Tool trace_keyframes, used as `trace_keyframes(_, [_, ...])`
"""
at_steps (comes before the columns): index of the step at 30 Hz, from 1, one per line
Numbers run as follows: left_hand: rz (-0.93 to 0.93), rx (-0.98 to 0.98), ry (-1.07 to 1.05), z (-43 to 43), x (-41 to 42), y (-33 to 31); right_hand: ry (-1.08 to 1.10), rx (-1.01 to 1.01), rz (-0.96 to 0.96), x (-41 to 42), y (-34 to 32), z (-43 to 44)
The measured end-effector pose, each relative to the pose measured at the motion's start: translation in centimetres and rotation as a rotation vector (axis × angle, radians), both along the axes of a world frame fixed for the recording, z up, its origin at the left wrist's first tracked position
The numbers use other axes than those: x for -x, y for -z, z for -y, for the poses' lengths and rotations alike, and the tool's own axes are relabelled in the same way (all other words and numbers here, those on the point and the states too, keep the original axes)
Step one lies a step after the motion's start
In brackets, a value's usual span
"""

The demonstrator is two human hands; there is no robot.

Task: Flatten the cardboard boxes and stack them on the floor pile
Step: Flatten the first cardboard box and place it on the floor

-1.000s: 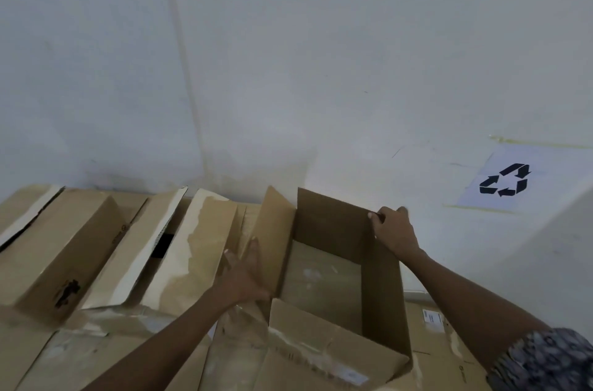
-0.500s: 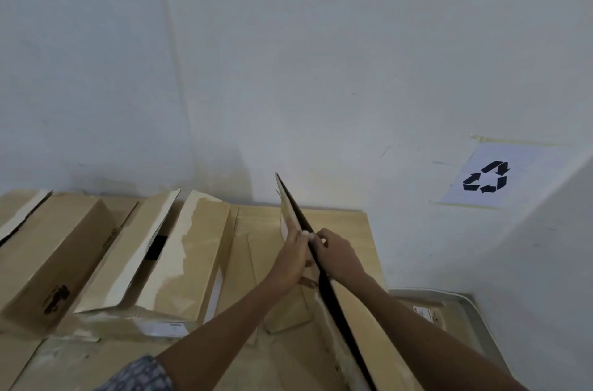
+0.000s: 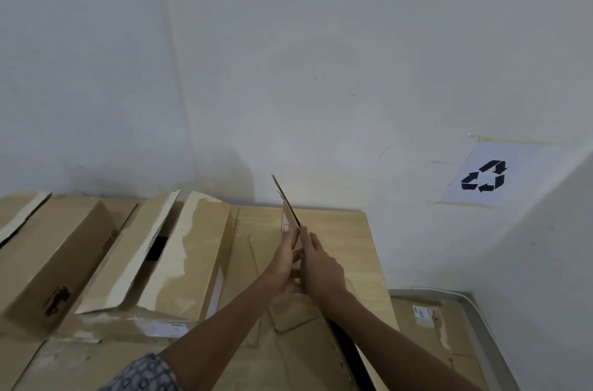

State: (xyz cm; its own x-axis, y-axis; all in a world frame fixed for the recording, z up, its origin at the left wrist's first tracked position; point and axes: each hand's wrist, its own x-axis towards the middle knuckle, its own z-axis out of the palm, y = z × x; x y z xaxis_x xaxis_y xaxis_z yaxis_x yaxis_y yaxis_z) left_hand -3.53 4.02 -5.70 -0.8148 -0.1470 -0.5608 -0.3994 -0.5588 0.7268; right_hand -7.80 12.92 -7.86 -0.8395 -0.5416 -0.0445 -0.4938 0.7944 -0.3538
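White wall (image 3: 288,54) fills my view; a seam (image 3: 173,70) runs upper left, a taped recycling sign (image 3: 484,177) at right.

Bare forearms, short patterned sleeve (image 3: 144,373) in dark blue and white

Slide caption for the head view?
Left hand and right hand press a cardboard box flat above the pile beside a recycling sign.
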Motion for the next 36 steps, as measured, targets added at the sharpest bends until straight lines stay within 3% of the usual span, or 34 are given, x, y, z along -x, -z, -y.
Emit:
trace_keyframes(6, [-0.044,-0.059,-0.093,0.5,-0.1,1.0,-0.053,-0.071,-0.009,-1.5,-0.1,0.0])
trace_keyframes(12, [-0.07,-0.047,0.011,0.5,-0.6,1.0,-0.056,-0.114,-0.119,-1.0,-0.3,-0.9])
trace_keyframes(17, [-0.012,0.189,0.103,0.9,-0.6,0.9,-0.046,-0.003,-0.11,1.8,-3.1,-2.6])
trace_keyframes(21, [0.004,0.334,-0.065,1.4,0.2,1.0,-0.096,0.14,-0.13,3.7,-7.8,-2.9])
trace_keyframes(27, [-0.149,0.61,-0.224,2.3,0.9,1.3,-0.046,0.469,-0.02,6.2,-15.1,-4.5])
trace_keyframes(32, [-0.163,0.839,-0.25,2.8,1.1,2.7,-0.036,0.63,0.14,9.2,-11.8,-8.2])
trace_keyframes(36, [-0.079,0.888,-0.002,2.8,0.6,4.7,0.109,0.567,0.25,9.8,-4.8,-11.2])
